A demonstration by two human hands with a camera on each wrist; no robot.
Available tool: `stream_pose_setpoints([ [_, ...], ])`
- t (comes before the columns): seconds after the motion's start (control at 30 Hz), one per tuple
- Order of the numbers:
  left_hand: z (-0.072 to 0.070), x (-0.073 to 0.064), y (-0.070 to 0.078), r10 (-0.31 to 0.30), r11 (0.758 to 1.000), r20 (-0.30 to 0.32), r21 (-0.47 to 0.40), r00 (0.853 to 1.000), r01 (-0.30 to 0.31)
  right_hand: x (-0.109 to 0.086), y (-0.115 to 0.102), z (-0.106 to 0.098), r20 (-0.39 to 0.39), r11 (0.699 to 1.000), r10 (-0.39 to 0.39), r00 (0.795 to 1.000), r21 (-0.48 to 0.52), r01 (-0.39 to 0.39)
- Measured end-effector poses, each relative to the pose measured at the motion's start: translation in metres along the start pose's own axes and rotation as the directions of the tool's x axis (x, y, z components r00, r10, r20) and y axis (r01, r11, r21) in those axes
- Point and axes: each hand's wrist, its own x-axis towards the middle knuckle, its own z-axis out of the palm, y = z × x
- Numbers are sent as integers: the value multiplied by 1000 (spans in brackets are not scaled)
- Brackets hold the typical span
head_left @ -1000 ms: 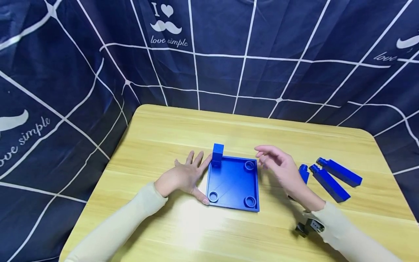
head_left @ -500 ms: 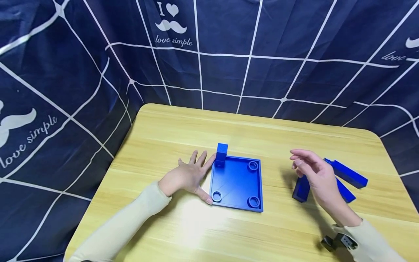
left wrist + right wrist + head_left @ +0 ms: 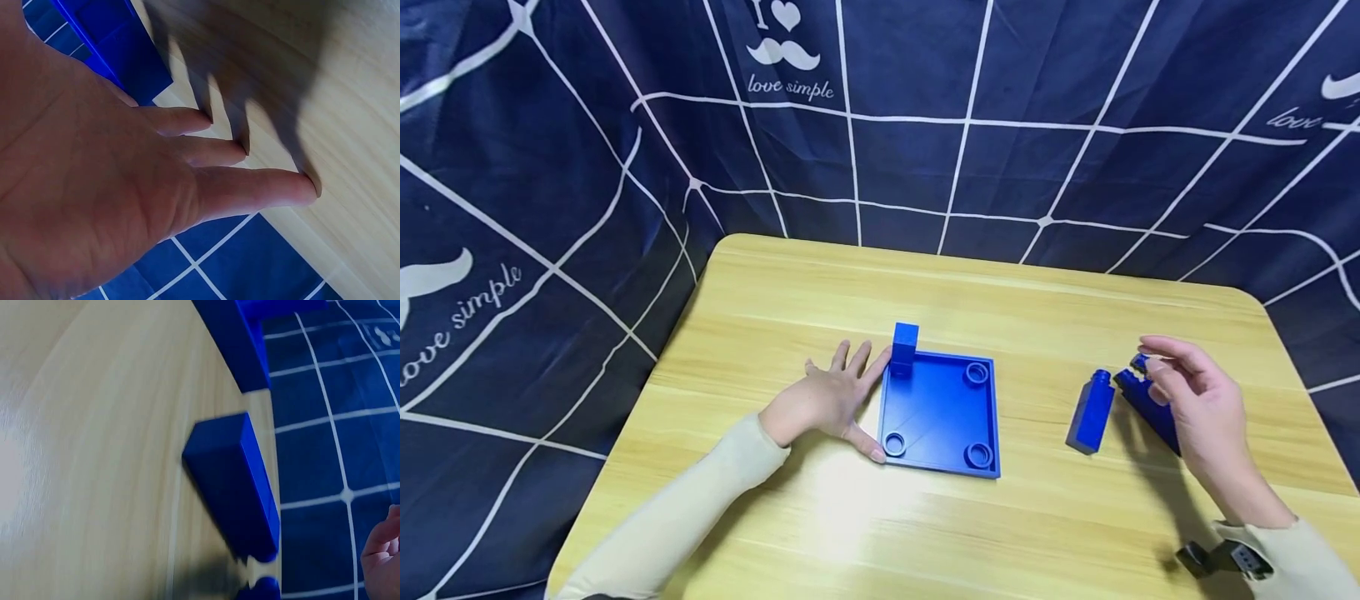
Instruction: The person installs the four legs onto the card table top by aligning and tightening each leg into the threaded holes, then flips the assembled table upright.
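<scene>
A square blue tray-like base [image 3: 936, 408] lies on the table, with round sockets at three corners. A blue square leg [image 3: 905, 346] stands upright at its far left corner. My left hand [image 3: 827, 404] is spread along the base's left side, thumb and forefinger at its edge; in the left wrist view the other fingers reach onto the wood. To the right, my right hand [image 3: 1206, 408] hovers over the loose blue legs, fingers loosely bent, fingertips beside a threaded end [image 3: 1139, 362]. That leg's body is hidden behind the hand. A second leg [image 3: 1153, 408] is partly covered; a third leg [image 3: 1090, 412] lies nearest the base.
The wooden table [image 3: 805, 292] has rounded far corners. A dark blue curtain [image 3: 910, 167] with white lines hangs behind it and at the left. A small black device [image 3: 1225, 558] is worn at the right wrist.
My right hand has moved right from beside the base, passing over the nearest leg to the farther ones. The left hand, the base and the upright leg stay as they were.
</scene>
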Motion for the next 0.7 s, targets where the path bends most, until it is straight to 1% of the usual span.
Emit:
stream_pose_setpoints([
  [0.07, 1, 0, 0, 6, 1000, -7, -2, 1000, -6, -1, 1, -9, -26, 1000, 9, 1000, 20, -9],
  [0.17, 2, 1, 0, 12, 1000, -14, -1, 1000, -12, -2, 3, -21, -58, 996, 16, 998, 88, -11],
  [0.3, 2, 0, 0, 7, 1000, -12, -4, 1000, -7, -2, 6, -36, -103, 989, 33, 994, 144, -18],
  [0.47, 3, -1, -1, 6, 1000, -12, -15, 1000, -6, -3, 10, -54, -127, 989, 79, 989, 131, -62],
  [0.63, 3, 0, -1, 10, 1000, -20, -20, 1000, -11, -3, 15, -68, -132, 989, 120, 984, 98, -107],
  [0.7, 3, 0, -2, 10, 1000, -21, -19, 1000, -11, -2, 17, -73, -123, 988, 135, 983, 91, -125],
])
